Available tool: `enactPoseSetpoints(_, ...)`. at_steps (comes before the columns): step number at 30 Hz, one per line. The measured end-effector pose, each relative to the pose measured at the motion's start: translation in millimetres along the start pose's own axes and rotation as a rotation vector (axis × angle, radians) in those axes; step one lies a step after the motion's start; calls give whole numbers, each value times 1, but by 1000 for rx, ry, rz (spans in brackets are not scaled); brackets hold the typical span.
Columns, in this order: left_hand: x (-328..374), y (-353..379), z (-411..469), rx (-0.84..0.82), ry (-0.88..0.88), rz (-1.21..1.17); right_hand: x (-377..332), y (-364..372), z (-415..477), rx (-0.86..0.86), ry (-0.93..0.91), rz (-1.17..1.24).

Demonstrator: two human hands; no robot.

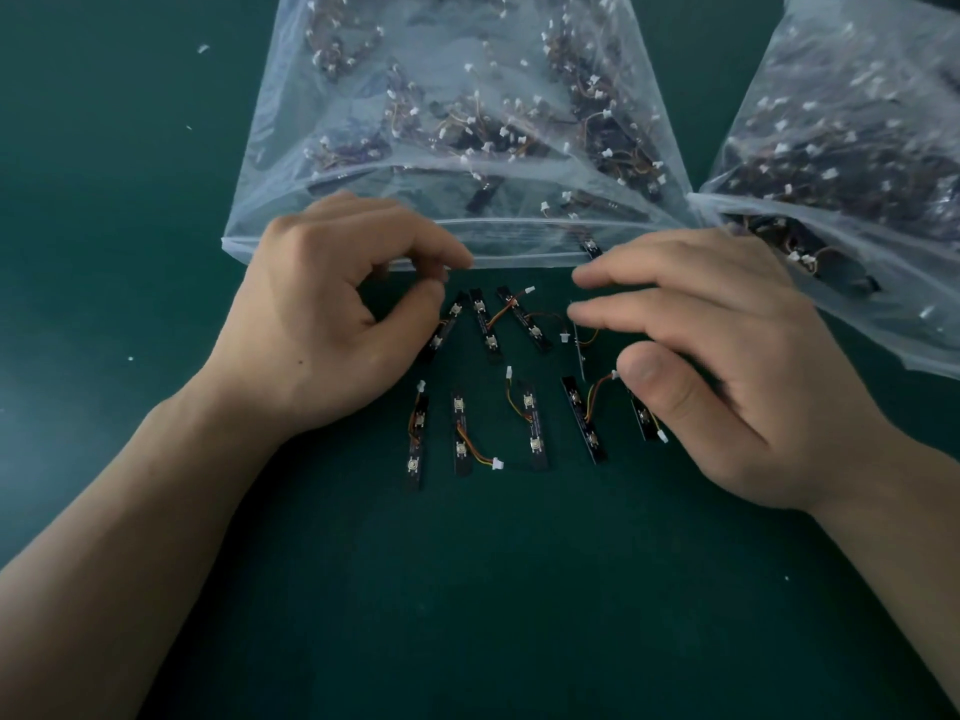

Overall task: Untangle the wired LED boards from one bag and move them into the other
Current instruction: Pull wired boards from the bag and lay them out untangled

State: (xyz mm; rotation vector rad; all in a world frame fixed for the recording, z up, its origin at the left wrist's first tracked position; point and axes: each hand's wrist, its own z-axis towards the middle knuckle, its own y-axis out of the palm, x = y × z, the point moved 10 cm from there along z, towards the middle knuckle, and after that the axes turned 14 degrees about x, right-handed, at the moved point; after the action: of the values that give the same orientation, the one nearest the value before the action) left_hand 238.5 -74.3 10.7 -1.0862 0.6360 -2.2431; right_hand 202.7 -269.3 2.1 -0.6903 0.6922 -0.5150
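Underneath, a dark green tabletop (467,589) carries everything. A large clear plastic bag (519,249) lies at the far centre with its mouth toward the person, crammed with tangled wired boards. A second clear plastic bag (893,324), equally full, lies to its right, touching it. The left hand (322,314) sits at the first bag's mouth, fingers curled, forefinger and thumb close together; whether its grip holds anything I cannot tell. The right hand (727,366) hovers with blurred fingers stretched out, its grip loose and empty. Between the hands, narrow black LED boards with short orange wires (535,433) lie in two rough rows on the tabletop, outside both bags, each wire ending in a small white connector (497,462).
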Motion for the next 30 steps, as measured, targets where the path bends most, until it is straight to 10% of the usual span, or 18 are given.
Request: enactPoseSetpoints(30, -8, 13, -5, -91, -27, 51, 16, -3, -2, 47, 140, 95)
